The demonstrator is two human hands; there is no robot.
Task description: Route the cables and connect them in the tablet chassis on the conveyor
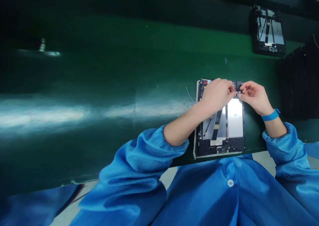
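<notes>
An opened tablet (234,118) lies on the green bench in front of me, its silvery battery panels, black flex cables and dark circuit parts exposed. My left hand (218,91) reaches over its upper part, thumb and fingers pinched near the top right corner. Close beside it, my right hand (254,96) has its thumb and index finger drawn together at the same corner. The fingertips of both hands nearly meet there. Whatever small part they pinch is too small to make out. A blue band (270,115) circles my right wrist.
Another opened tablet (270,31), seemingly atop a dark stack, sits at the back right. A large black object (299,83) stands at the right. A thin pale wire (190,94) sticks out left of the nearer tablet. The green bench top (112,76) stretches far left, with glare across it.
</notes>
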